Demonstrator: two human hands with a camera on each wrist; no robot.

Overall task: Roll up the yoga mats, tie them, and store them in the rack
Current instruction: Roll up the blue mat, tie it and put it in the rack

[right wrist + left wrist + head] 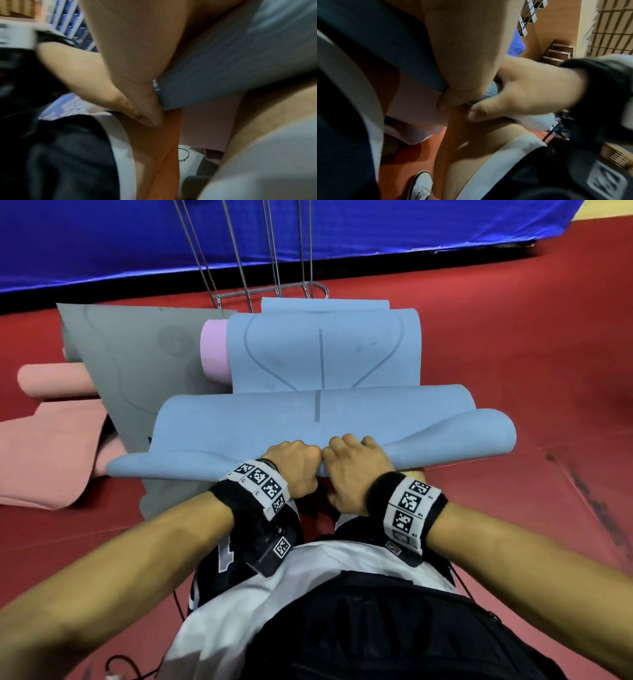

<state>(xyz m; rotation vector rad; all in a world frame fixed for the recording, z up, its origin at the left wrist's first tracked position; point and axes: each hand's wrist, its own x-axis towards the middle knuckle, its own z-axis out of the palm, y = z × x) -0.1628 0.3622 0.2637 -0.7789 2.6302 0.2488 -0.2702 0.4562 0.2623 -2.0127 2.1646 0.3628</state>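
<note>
Blue yoga mat (308, 419), near edge curled, draped over rolled mats.

Matt, finely textured foam blue mat (342, 419), thin shiny metal wire rack (270, 292), smooth red floor (513, 371).

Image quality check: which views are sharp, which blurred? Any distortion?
Head view: sharp, evenly lit, wide-angle bend at the edges; both hands on the blue mat read clearly. Left wrist view: dim, motion-blurred, worst at the right. Right wrist view: soft throughout, mat texture smeared.

Both wrist views blurred. Left hand (294, 465) and right hand (356, 470) fingertips hidden under the blue mat (308, 419) edge. Rack (270, 292) wires cut off at top. Pink mat (41, 453) clipped at left edge, partly under grey mat (137, 364).
</note>
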